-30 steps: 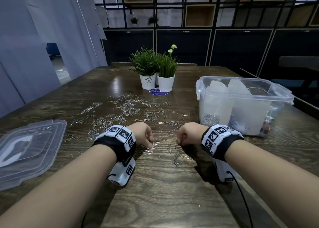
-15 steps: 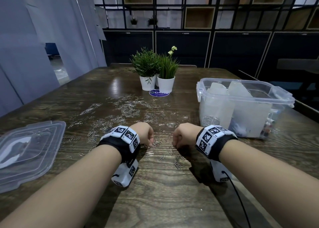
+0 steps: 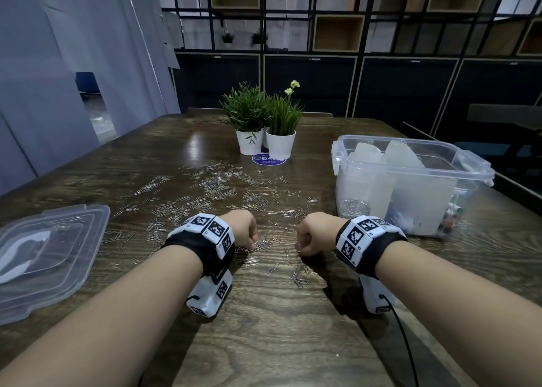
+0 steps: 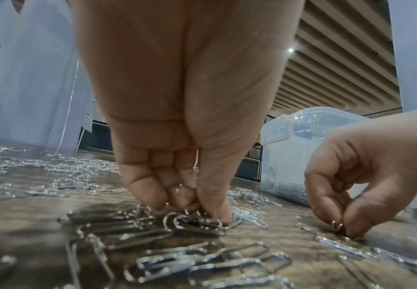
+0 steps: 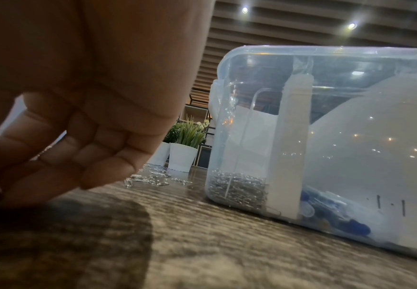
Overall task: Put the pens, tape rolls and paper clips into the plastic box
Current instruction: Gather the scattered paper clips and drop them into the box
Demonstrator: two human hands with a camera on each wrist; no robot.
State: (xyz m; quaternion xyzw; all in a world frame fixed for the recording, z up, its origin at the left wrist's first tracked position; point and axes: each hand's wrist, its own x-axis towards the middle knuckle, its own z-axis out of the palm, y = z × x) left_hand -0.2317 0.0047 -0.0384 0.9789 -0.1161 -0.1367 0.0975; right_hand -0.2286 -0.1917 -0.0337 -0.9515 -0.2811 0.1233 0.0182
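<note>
Left of the box (image 3: pixel 410 187), clips (image 3: pixel 211 187) litter the table (image 3: pixel 264 342). Both hands (image 3: pixel 242 229) (image 3: pixel 312 234) pinch clips, fingertips (image 4: pixel 214 211) curled tight. They're light, slippery wire (tangling easily); best nipped by a raised loop end.

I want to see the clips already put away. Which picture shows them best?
The right wrist view: the heap of silver paper clips fills the clear plastic box's corner up close. Head and left wrist views show it small.

Both hands (image 4: pixel 177 176) (image 4: pixel 346 195) pinching paper clips (image 4: pixel 195 223) off table (image 4: pixel 264 240); plastic box (image 4: pixel 291 156) behind.
</note>
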